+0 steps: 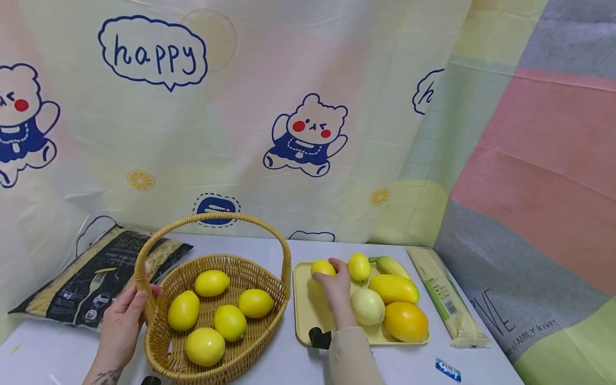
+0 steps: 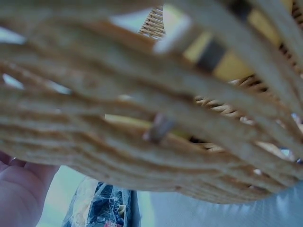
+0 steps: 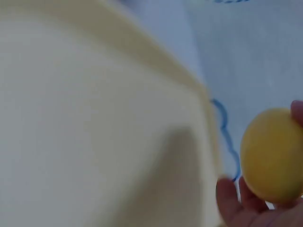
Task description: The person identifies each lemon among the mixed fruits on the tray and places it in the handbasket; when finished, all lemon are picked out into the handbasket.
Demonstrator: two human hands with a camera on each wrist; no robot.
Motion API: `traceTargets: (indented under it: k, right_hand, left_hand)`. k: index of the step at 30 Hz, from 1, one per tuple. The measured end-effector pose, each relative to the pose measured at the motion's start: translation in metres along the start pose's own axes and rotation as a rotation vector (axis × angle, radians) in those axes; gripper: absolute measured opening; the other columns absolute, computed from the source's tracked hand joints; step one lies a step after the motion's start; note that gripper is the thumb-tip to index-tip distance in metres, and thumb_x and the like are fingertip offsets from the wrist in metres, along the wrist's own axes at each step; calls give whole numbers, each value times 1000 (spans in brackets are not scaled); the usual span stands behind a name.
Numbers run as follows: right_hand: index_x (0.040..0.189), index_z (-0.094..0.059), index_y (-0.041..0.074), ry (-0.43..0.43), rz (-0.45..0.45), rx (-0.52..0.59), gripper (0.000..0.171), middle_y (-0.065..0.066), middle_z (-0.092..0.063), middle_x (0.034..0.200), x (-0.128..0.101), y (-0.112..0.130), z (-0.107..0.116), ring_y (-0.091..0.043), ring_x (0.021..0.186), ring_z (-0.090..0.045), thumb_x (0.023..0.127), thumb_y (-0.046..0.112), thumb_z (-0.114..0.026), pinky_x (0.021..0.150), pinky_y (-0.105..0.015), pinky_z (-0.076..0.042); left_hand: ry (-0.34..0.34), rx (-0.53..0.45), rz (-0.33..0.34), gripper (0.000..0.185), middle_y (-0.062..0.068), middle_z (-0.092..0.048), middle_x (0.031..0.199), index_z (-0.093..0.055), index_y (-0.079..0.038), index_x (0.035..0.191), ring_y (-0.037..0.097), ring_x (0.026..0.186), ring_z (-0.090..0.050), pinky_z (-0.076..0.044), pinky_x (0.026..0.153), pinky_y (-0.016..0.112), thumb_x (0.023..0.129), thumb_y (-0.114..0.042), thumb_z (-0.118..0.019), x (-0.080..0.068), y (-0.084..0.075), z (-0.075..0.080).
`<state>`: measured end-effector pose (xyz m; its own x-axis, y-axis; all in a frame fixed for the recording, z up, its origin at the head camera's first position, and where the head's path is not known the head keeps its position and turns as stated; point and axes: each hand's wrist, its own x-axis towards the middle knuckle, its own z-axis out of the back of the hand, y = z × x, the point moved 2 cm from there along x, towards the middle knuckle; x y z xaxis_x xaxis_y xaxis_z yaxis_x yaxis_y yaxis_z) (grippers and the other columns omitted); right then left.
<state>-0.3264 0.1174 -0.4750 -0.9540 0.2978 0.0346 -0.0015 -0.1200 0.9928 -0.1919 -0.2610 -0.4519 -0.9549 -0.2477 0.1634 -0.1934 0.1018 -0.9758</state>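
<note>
Fingers of right hand [image 1: 337,286] curl round a lemon [image 1: 322,267] at the tray's [image 1: 308,321] back-left corner; left hand [image 1: 122,321] wraps the basket [image 1: 159,347] rim. Looks like pick step; next move needs a lift over the rim. Count: five lemons in basket, two on tray, four other fruits.

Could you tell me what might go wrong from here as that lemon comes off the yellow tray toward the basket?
1. The right hand holds the lemon only at the fingertips, so it could slip and roll.
2. A second lemon sits just beside it on the tray; a nudge might send it rolling.
3. The basket already holds five lemons, and the left hand steadies only its rim; a dropped lemon could bounce out.
</note>
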Motion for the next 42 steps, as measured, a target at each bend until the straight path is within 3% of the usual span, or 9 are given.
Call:
traceTargets:
  k: [6,11,14,18,21,24,29,34,42]
  right_hand:
    - [126,-47,-4,137,44,120,54,-19,-49,126,-13,31,16,-26,105,-48,75,-5,-66,86,-31,-48]
    - [128,-47,0,326,44,170,54,-14,-50,126,-30,49,36,-22,102,-49,77,-3,-66,81,-25,-48]
    - [125,-49,3,498,93,198,53,-7,-53,123,-42,54,48,-20,102,-51,76,-3,-68,83,-25,-49]
    - [124,-51,4,801,267,316,50,0,-56,123,-59,58,52,-16,105,-53,78,0,-68,86,-26,-49]
    - [125,-52,5,1007,360,438,46,-2,-56,126,-72,62,41,-15,107,-54,81,3,-67,87,-27,-48]
    - [124,-52,4,1109,367,475,47,-4,-56,126,-85,65,23,-15,107,-54,80,4,-69,87,-27,-48]
    - [122,-48,-8,1160,330,385,53,-7,-57,124,-103,66,-13,-15,105,-54,74,1,-71,88,-27,-46]
    - [120,-52,-5,1218,279,191,51,-17,-56,121,-119,71,-51,-10,99,-55,73,-2,-70,87,-26,-47]
    - [117,-58,8,1217,258,-187,45,6,-60,112,-139,75,-88,2,94,-53,75,4,-73,84,-17,-45]
  left_hand:
    - [9,5,-25,51,-15,-63,94,-37,-14,143,-3,90,-58,-49,74,10,96,-32,-46,1,1,1]
    - [18,-7,-20,50,-15,-64,95,-37,-16,143,-3,91,-58,-49,74,10,96,-31,-45,0,1,2]
    - [18,-15,-17,49,-15,-64,95,-37,-17,143,-3,91,-58,-49,74,11,96,-30,-45,-1,0,2]
    - [15,-13,-16,49,-15,-63,95,-37,-18,143,-2,91,-58,-49,74,11,96,-30,-45,-1,-1,1]
    - [13,-15,-19,49,-15,-63,94,-37,-18,143,-2,91,-57,-49,73,11,96,-30,-45,-2,-1,1]
    - [10,-20,-20,49,-14,-63,94,-37,-17,143,-2,91,-57,-49,73,11,96,-30,-45,-2,-1,1]
    - [-1,-15,6,51,-16,-63,94,-37,-15,143,-3,91,-57,-49,74,11,95,-32,-46,-1,0,0]
    - [-11,-19,26,54,-16,-64,93,-35,-11,143,-3,91,-56,-49,74,11,94,-33,-47,0,1,0]
    - [1,-23,0,53,-15,-64,93,-35,-12,143,-3,91,-57,-49,73,11,95,-32,-47,0,1,0]
